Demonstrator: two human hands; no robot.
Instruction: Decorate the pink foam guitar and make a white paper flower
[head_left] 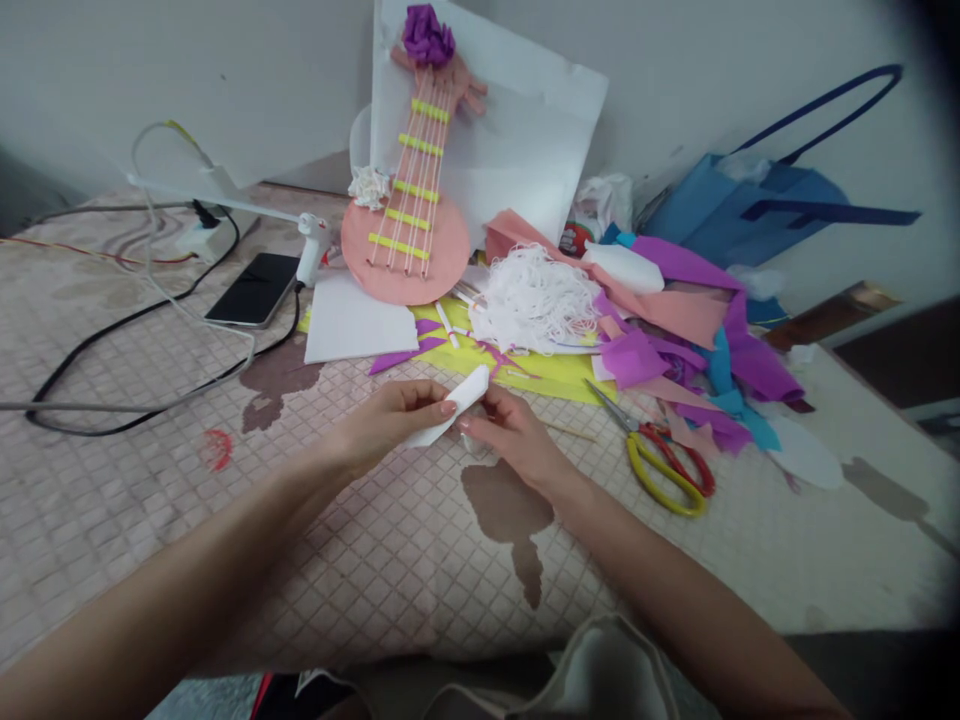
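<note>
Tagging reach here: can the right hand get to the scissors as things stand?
Probably yes. The scissors lie just right of the right hand, nothing bulky between. It and the left hand pinch the white paper strip, so it would have to let go.

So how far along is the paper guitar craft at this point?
The pink paper guitar stands assembled, with strings, yellow frets, a purple flower and a white flower. In hand: the left hand and right hand pinch a white paper strip. Left: that strip is unattached; coloured paper scraps lie loose.
</note>
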